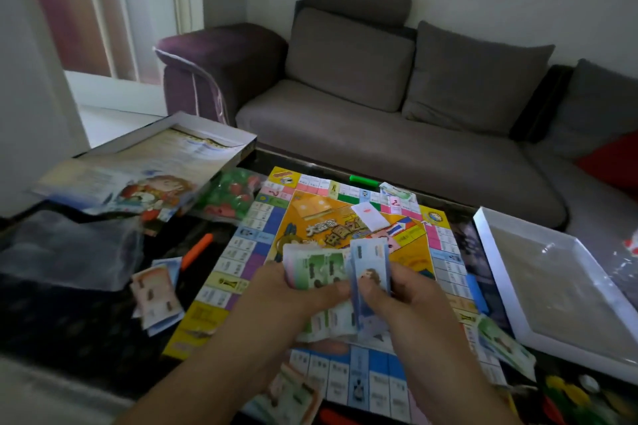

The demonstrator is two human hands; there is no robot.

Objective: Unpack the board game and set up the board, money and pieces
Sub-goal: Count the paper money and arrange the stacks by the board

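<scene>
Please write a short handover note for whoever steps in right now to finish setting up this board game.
Left hand grips a fanned stack of green paper play money; right hand pinches blue paper notes from it.
Done: colourful square game board lies unfolded on the dark table; the white box tray sits to its right.
Pink and blue notes lie left of the board, green notes at its right edge.
Left: finish sorting the money; the clear bag of red and green pieces looks unopened.
</scene>
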